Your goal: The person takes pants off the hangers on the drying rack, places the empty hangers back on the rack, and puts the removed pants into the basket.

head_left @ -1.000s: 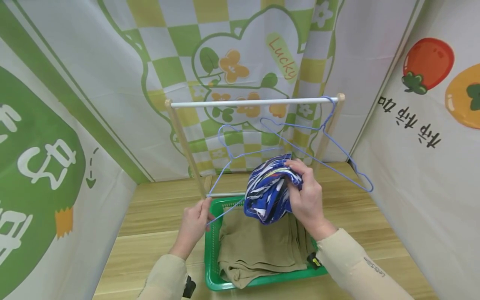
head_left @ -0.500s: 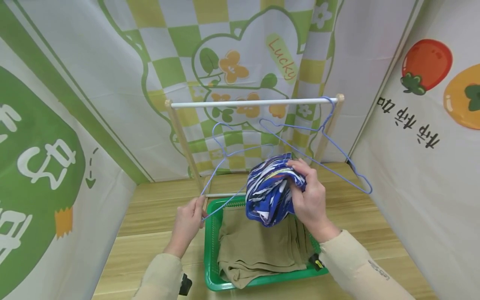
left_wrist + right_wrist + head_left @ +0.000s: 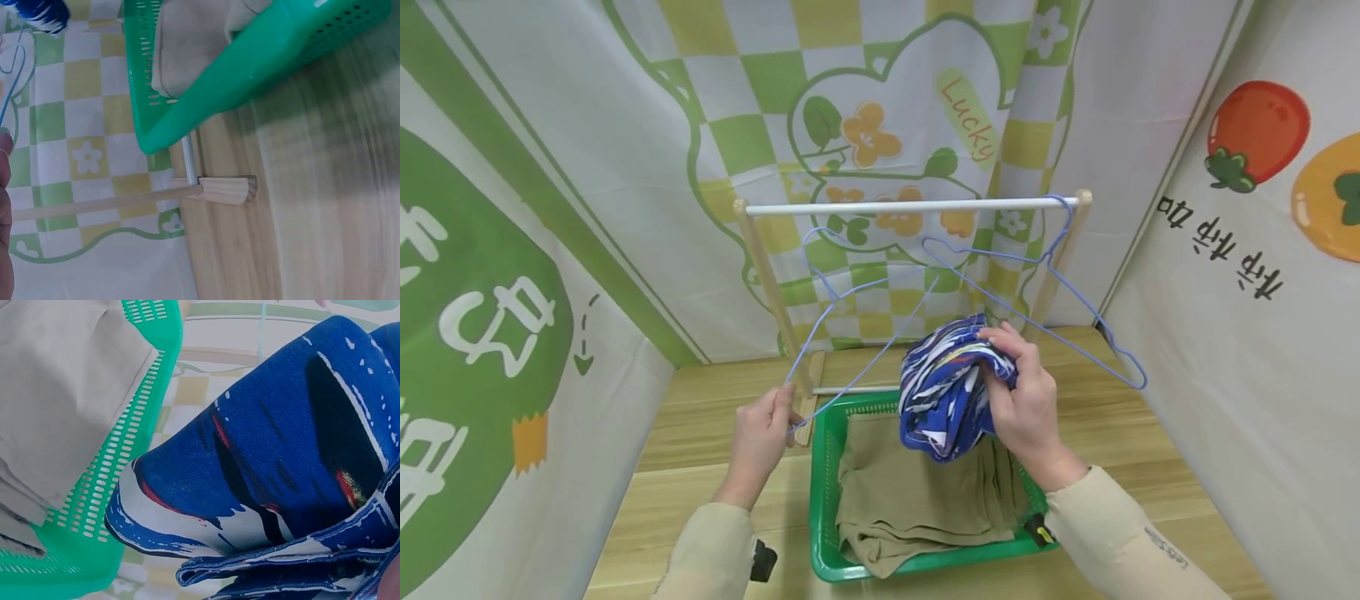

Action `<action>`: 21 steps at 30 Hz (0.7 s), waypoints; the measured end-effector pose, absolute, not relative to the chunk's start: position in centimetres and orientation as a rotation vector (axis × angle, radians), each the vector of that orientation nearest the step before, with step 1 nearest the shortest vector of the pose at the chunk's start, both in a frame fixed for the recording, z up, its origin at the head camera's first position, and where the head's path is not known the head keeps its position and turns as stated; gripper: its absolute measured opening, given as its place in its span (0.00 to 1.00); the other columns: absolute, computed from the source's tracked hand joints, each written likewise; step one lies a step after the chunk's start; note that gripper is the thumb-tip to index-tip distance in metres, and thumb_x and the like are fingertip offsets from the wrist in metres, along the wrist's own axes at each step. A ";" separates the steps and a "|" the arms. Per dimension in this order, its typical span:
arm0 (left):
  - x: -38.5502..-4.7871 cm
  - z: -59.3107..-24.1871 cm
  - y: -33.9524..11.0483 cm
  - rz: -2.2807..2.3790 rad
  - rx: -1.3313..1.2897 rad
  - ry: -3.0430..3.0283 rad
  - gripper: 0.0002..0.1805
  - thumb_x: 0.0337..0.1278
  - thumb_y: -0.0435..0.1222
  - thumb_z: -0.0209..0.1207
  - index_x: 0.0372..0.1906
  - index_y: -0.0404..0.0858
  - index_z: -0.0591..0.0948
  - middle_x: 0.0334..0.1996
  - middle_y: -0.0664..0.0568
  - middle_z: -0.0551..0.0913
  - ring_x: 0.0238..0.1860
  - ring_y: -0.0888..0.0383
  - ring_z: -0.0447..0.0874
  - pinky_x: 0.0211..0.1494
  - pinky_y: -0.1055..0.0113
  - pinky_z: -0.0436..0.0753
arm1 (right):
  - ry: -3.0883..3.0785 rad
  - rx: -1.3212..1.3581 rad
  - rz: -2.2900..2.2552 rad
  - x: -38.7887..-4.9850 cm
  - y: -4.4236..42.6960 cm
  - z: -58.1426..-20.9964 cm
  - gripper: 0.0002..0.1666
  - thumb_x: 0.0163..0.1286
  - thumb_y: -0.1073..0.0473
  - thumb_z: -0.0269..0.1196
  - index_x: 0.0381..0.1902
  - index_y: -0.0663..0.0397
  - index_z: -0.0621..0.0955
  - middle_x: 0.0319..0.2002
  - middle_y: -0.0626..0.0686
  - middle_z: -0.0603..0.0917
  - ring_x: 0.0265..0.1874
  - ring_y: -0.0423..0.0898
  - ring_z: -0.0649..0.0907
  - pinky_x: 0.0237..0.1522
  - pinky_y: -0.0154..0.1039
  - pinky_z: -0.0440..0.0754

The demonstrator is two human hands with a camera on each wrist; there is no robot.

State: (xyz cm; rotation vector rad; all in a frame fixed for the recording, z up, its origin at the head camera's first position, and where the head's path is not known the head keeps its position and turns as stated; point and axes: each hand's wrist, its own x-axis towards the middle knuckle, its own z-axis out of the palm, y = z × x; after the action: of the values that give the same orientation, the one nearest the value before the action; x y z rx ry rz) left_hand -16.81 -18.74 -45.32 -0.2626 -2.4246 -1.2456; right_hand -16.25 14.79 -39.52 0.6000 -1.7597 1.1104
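Observation:
My left hand (image 3: 765, 429) pinches one end of a thin blue wire hanger (image 3: 808, 337) in the head view. The hanger tilts up to the right, its hook below the rack's bar, and its far corner shows above the fabric. My right hand (image 3: 1024, 396) grips a bunched blue fabric item (image 3: 946, 392) with white, black, red and yellow streaks, held over the basket. Its folded, stitched edges (image 3: 281, 547) fill much of the right wrist view; its exact kind cannot be told. Only the edge of my left hand (image 3: 5, 219) shows in the left wrist view.
A green basket (image 3: 823, 517) holds folded khaki cloth (image 3: 917, 500). Behind it stands a small rack with a white bar (image 3: 887, 207) and wooden posts. A second blue hanger (image 3: 1093, 321) hangs at the bar's right end. Printed curtains (image 3: 760, 83) enclose the wooden tabletop (image 3: 715, 417).
My left hand has drawn the hanger to the left, and its far corner has come out from behind the fabric. My right hand and the fabric have shifted slightly right.

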 end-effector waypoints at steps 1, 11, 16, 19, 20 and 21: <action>-16.9 -45.2 -18.7 -1.256 -0.276 -2.406 0.22 0.81 0.38 0.49 0.24 0.35 0.77 0.18 0.45 0.86 0.11 0.57 0.79 0.14 0.74 0.78 | -1.766 0.598 1.101 -16.3 14.8 -39.6 0.16 0.61 0.80 0.63 0.47 0.74 0.76 0.47 0.66 0.87 0.59 0.55 0.84 0.69 0.51 0.77; -17.5 -43.8 -18.4 -1.218 -0.410 -2.232 0.21 0.77 0.31 0.51 0.22 0.32 0.76 0.15 0.45 0.84 0.09 0.52 0.79 0.13 0.75 0.78 | -1.803 0.590 1.060 -16.4 15.3 -40.4 0.18 0.61 0.79 0.64 0.49 0.74 0.76 0.48 0.66 0.86 0.60 0.59 0.83 0.69 0.50 0.77; -17.9 -43.2 -18.3 -1.215 -0.394 -2.235 0.21 0.78 0.32 0.51 0.22 0.33 0.78 0.15 0.46 0.84 0.09 0.57 0.77 0.14 0.76 0.76 | -1.814 0.575 1.048 -16.4 15.3 -40.6 0.18 0.60 0.79 0.65 0.49 0.74 0.76 0.48 0.66 0.86 0.59 0.61 0.84 0.68 0.49 0.77; -18.3 -42.8 -18.2 -1.239 -0.356 -2.269 0.22 0.80 0.36 0.50 0.23 0.34 0.79 0.15 0.46 0.85 0.09 0.60 0.77 0.14 0.75 0.74 | -1.824 0.567 1.050 -16.3 15.3 -40.7 0.18 0.60 0.79 0.65 0.49 0.73 0.77 0.48 0.66 0.86 0.59 0.61 0.83 0.69 0.47 0.77; -18.3 -42.7 -18.1 -1.248 -0.343 -2.283 0.23 0.80 0.37 0.49 0.23 0.34 0.79 0.16 0.46 0.85 0.09 0.59 0.77 0.14 0.75 0.74 | -1.828 0.566 1.053 -16.3 15.3 -40.7 0.19 0.60 0.79 0.65 0.49 0.73 0.76 0.48 0.65 0.86 0.59 0.61 0.83 0.69 0.46 0.77; -18.4 -42.6 -18.1 -1.260 -0.329 -2.297 0.24 0.81 0.39 0.49 0.24 0.34 0.79 0.16 0.46 0.85 0.09 0.58 0.78 0.13 0.74 0.73 | -1.831 0.566 1.055 -16.3 15.3 -40.8 0.19 0.60 0.79 0.65 0.49 0.73 0.76 0.48 0.65 0.86 0.60 0.61 0.83 0.69 0.46 0.76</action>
State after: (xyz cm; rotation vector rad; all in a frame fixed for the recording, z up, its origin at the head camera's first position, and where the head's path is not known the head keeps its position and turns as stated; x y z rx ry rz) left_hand -18.44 -18.09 -42.57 -0.3287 -2.2971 -1.2596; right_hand -16.29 15.26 -40.76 0.5660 -1.8310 1.0553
